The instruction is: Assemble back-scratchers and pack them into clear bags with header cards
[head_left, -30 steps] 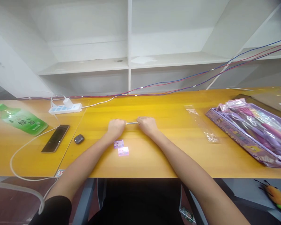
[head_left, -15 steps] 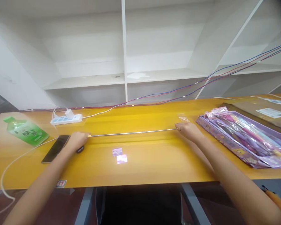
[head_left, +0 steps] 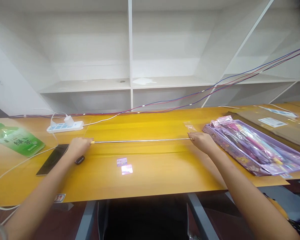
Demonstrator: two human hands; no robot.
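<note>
A thin silver telescopic rod (head_left: 142, 141) stretches level over the yellow table (head_left: 160, 180), pulled out long. My left hand (head_left: 78, 147) is closed round its left end, where a small yellow tip shows. At the right end, my right hand (head_left: 202, 140) pinches the rod. Two small purple cards (head_left: 124, 165) lie on the table below the rod's middle. A small dark object (head_left: 79, 160) lies just under my left hand.
A dark phone (head_left: 53, 159) and a green bottle (head_left: 16, 140) lie at the left. A white power strip (head_left: 65, 126) with a cable sits behind. A purple box of wrapped toys (head_left: 250, 148) lies at the right, brown cardboard (head_left: 270, 128) beyond. White shelves stand behind.
My hands were together at the table's middle a second ago; they have moved apart, drawing the rod out to its long length. In the last half second they barely moved.
</note>
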